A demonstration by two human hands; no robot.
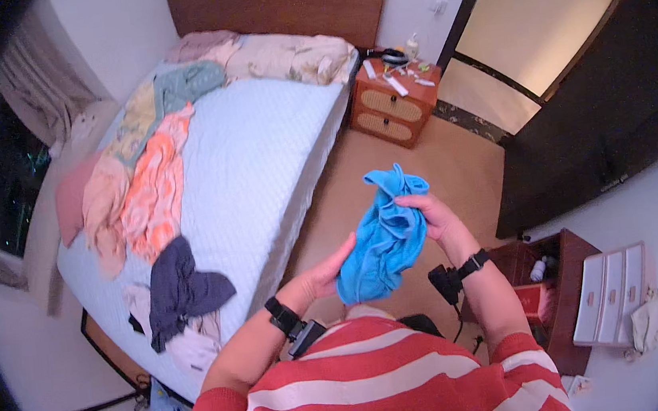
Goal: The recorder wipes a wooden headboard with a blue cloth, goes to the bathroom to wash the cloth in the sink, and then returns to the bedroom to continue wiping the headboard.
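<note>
Your right hand [438,216] grips the bunched blue cloth [386,252] near its top, before your striped shirt [363,378]. Your left hand [331,272] touches its left side, fingers partly hidden; cannot tell whether they close.

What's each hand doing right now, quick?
Left hand: against the blue cloth; fingers partly hidden, grip can't be told.
Right hand: closed, holding the blue cloth.

Item: blue cloth [385,248], one piece | State: crumpled, gathered in folds | Pose: held up, upper end slanting right | Location: our right hand [436,217] grips upper-right edge; our left hand [328,274] touches left side
</note>
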